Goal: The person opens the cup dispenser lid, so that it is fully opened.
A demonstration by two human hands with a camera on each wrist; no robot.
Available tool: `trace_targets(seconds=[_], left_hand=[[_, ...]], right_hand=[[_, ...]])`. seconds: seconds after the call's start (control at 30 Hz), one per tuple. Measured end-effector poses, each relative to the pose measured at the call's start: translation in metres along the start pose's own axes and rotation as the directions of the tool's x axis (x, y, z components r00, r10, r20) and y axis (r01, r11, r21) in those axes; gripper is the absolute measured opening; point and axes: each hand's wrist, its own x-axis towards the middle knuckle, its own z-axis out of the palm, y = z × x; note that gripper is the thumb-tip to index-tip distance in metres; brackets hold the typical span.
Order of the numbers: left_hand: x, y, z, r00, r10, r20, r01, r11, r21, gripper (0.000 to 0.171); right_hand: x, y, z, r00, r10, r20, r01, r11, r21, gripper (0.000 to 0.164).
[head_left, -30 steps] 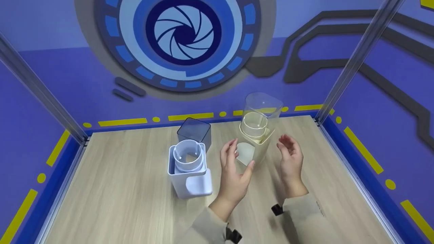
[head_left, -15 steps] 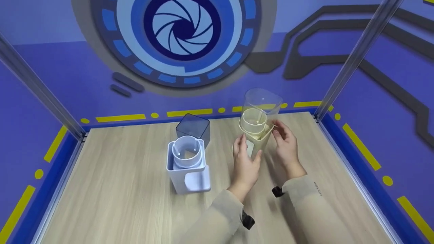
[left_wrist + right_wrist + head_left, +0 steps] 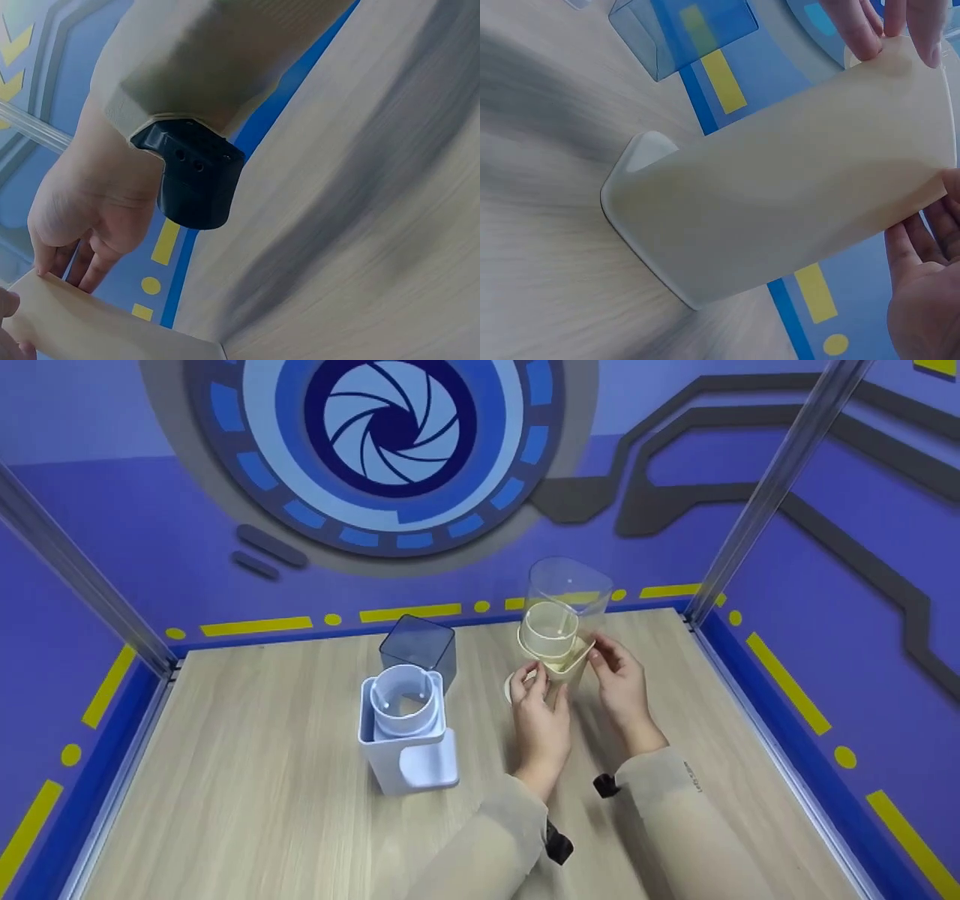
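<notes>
The cream plastic holder [image 3: 574, 675], with a round cup [image 3: 550, 643] standing up inside its top, is at the right back of the table. My left hand [image 3: 541, 727] grips its near left side by the rim. On the opposite side, the fingers and thumb of my right hand [image 3: 624, 690] pinch the rim corner. In the right wrist view the holder's smooth wall [image 3: 795, 187] spans the space between both hands, and its flat foot [image 3: 651, 151] is down at the table. The left wrist view shows my right hand [image 3: 97, 195] with fingertips at the wall's edge.
A clear cover [image 3: 570, 574] stands directly behind the cream holder. Left of it are a pale blue holder [image 3: 405, 765] with a similar cup and foot, and a smoky grey cover [image 3: 418, 641] behind that. Purple panels [image 3: 862, 622] and metal posts [image 3: 780, 480] enclose the wooden table [image 3: 247, 780].
Both hands have come forward to the cream holder from positions beside it. The right hand has moved left and in to the rim; the left hand has shifted up its near side.
</notes>
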Motion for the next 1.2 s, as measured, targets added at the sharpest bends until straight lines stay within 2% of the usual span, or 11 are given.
trace_targets(seconds=[0.23,0.5,0.67,0.97,1.2], left_hand=[[0.001,0.000,0.002,0.999,-0.010,-0.047,0.008,1.000,-0.026,0.043],[0.002,-0.001,-0.003,0.999,-0.013,-0.053,0.013,1.000,-0.009,0.042],[0.001,-0.003,-0.008,0.999,-0.009,-0.031,0.009,1.000,-0.004,0.042],[-0.002,-0.003,-0.020,1.000,0.024,0.017,-0.025,0.999,0.039,0.040],[-0.003,-0.004,-0.029,0.996,0.088,0.004,-0.088,0.989,0.117,0.031]], right_hand=[[-0.003,0.001,-0.002,1.000,0.002,0.002,-0.002,1.000,0.004,0.037],[-0.012,-0.001,0.001,0.999,0.013,-0.045,-0.013,1.000,0.009,0.036],[-0.019,-0.003,0.003,0.996,0.020,-0.082,-0.019,1.000,0.009,0.034],[-0.036,-0.005,0.004,0.989,0.018,-0.145,-0.011,0.999,0.049,0.032],[-0.050,-0.010,0.006,0.988,-0.021,-0.152,0.023,1.000,0.013,0.032]])
